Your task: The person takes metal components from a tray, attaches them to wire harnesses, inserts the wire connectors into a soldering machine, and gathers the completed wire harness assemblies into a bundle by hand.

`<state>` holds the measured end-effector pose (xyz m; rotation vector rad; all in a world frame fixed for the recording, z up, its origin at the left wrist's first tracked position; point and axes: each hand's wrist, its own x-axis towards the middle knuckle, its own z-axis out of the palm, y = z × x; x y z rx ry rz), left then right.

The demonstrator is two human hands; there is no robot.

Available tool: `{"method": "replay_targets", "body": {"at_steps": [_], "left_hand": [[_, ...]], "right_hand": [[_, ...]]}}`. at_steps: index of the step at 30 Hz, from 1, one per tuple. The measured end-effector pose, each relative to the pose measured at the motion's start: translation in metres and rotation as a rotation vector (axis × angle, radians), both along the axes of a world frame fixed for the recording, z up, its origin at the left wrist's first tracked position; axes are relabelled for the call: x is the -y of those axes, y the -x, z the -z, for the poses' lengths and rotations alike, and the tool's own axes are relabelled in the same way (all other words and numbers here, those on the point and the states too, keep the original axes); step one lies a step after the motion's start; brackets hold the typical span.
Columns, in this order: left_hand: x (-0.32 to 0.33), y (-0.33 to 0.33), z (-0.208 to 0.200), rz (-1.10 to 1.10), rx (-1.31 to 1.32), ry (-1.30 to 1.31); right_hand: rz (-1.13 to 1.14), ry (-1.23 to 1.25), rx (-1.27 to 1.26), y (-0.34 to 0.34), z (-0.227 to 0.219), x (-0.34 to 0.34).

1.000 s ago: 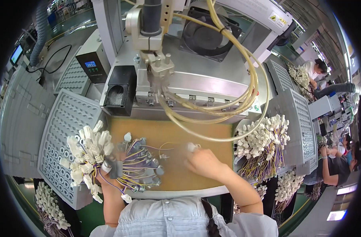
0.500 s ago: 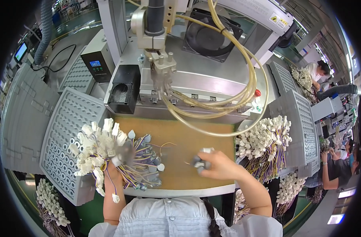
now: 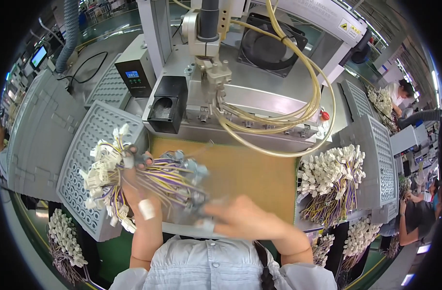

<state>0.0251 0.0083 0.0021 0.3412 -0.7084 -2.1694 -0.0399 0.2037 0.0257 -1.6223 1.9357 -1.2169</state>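
My left hand (image 3: 134, 166) is closed round a thick bundle of wire harnesses (image 3: 167, 175), its fingertips in grey covers. White plastic connectors (image 3: 102, 169) fan out on the left of that hand. Purple, yellow and grey wires run to the right and end in greyish round parts (image 3: 194, 169). Smeared by motion, my right hand (image 3: 250, 217) is at the lower right end of the bundle, beside the grey ends. Its fingers are too blurred to show whether it holds anything. A white band wraps one of its fingertips.
A brown mat (image 3: 250, 179) covers the worktop. Behind it stands a machine with looped yellowish tubes (image 3: 322, 111) and a black box (image 3: 167, 104). A grey tray with round pockets (image 3: 80, 174) is at left; another harness pile (image 3: 332, 179) lies at right. A co-worker (image 3: 397, 96) sits farther off.
My right hand has swung left and toward me, from over the mat to the bundle's grey ends. The left hand has turned and risen slightly with the bundle. The whole view has shifted.
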Motion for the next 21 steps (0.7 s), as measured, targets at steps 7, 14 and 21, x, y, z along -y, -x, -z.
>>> {"method": "replay_targets", "body": {"at_steps": [7, 14, 21], "left_hand": [[-0.029, 0.011, -0.004, 0.169, -0.193, -0.049], [-0.007, -0.006, 0.028, 0.181, -0.041, -0.04], [-0.005, -0.012, 0.019, 0.118, 0.075, 0.04]], "right_hand": [[0.378, -0.269, -0.118, -0.021, 0.071, 0.023], [0.543, 0.07, 0.041, 0.02, 0.061, -0.032], [0.411, 0.238, 1.003, 0.052, 0.007, -0.076]]}}
